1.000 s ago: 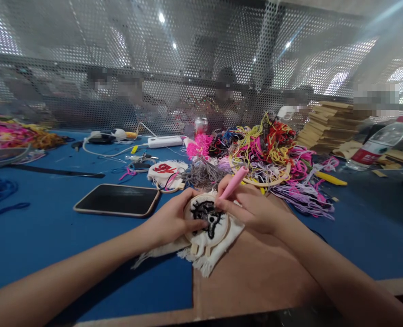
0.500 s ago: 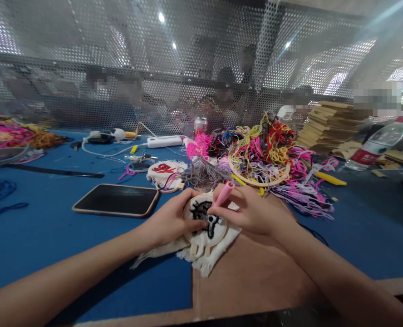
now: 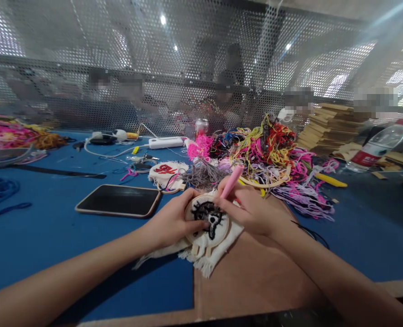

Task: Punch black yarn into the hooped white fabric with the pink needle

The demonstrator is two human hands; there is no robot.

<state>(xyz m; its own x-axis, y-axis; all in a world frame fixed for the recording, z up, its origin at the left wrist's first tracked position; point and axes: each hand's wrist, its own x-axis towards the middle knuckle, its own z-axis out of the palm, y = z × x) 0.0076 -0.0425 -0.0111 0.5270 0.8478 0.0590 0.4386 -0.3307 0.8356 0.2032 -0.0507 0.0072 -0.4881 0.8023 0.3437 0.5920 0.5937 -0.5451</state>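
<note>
A small wooden embroidery hoop with white cloth and a black stitched figure lies on a brown board. My left hand grips the hoop's left rim, thumb lying on the cloth. My right hand is closed around a pink punch needle pen, its tip down on the black stitching. The white cloth's frayed edge sticks out below the hoop.
A dark phone lies left of the hoop. Behind it sit a second hoop with red stitching, a heap of coloured yarn, a power strip, a water bottle and stacked wooden pieces. People sit beyond a perforated screen.
The pink pen dipped down into the cloth half a second ago and has risen again, now tilted up to the right. My left hand keeps holding the hoop.
</note>
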